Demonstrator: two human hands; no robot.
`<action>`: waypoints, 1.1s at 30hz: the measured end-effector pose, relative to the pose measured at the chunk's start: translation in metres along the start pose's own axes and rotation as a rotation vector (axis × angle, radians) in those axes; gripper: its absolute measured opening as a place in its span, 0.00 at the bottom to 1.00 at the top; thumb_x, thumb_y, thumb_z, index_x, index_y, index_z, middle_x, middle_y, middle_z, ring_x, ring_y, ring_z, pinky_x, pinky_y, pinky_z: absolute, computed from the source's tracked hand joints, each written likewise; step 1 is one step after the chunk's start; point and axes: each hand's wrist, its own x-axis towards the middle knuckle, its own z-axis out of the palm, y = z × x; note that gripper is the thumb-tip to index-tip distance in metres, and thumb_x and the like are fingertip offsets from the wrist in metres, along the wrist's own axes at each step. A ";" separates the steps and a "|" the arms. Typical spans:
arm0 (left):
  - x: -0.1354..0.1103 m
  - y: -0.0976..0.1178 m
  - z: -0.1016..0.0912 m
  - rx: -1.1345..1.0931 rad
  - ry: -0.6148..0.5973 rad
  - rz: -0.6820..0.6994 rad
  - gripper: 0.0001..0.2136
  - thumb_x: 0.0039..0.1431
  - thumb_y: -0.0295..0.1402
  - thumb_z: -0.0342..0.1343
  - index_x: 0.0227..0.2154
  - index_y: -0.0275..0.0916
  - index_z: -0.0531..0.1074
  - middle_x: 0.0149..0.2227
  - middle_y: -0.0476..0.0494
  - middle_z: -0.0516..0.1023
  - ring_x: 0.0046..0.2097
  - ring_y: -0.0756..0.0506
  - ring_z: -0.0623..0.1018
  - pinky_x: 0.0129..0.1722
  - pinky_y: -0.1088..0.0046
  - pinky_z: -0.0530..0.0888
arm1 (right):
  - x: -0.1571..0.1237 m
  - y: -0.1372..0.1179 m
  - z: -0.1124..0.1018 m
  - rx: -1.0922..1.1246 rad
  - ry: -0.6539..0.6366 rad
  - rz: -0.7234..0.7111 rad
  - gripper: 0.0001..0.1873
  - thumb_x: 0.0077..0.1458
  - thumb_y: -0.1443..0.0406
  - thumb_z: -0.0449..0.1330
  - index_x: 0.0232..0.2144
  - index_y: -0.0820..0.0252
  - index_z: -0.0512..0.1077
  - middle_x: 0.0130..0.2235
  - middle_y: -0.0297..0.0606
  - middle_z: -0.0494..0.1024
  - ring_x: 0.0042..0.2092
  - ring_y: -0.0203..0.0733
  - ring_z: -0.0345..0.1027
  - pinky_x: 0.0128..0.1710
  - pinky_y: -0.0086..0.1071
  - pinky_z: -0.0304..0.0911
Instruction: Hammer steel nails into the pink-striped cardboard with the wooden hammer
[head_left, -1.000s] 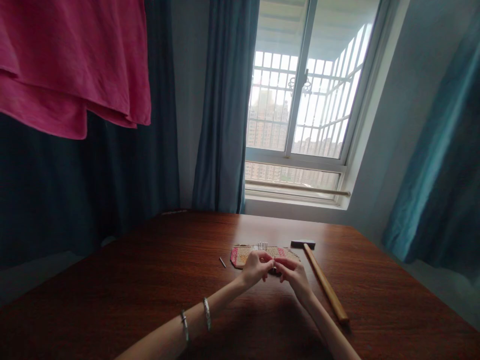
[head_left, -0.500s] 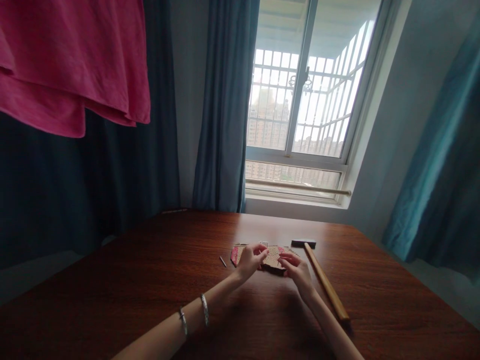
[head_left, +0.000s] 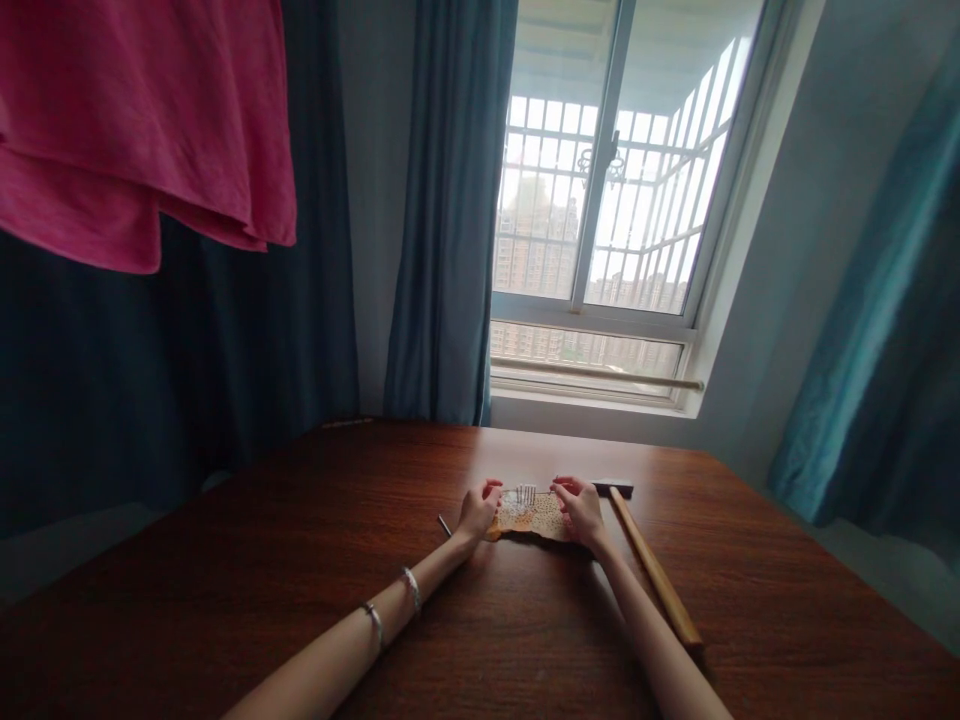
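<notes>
A flat tan piece [head_left: 536, 520] with dark speckles and an uneven, darker near edge lies on the table between my hands. Several thin upright pins, like nails [head_left: 526, 495], stand in a row at its far edge. My left hand [head_left: 474, 512] is closed at the piece's left end, fingers curled together; anything in them is too small to make out. At the right end my right hand [head_left: 582, 508] pinches, with a tiny dark thing at its fingertips that I cannot identify. Both hands cover the ends of the piece.
A hammer [head_left: 654, 565] with a wooden handle and dark head lies right of my right hand. A short thin metal rod [head_left: 444, 524] rests left of my left hand. Beyond the brown table [head_left: 300, 580] are curtains and a window; a pink cloth [head_left: 150, 130] hangs upper left.
My hands have moved apart, the left one leftward and the right one slightly up. More of the tan piece's middle and the upright pins show now; its red-patterned ends are covered.
</notes>
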 end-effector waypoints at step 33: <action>0.031 0.002 0.013 0.189 -0.210 0.113 0.21 0.39 0.25 0.56 0.42 0.34 0.66 0.33 0.44 0.72 0.33 0.49 0.73 0.32 0.75 0.70 | 0.000 0.018 0.021 -0.235 -0.063 -0.163 0.10 0.47 0.62 0.53 0.29 0.57 0.73 0.30 0.35 0.78 0.31 0.39 0.71 0.33 0.30 0.63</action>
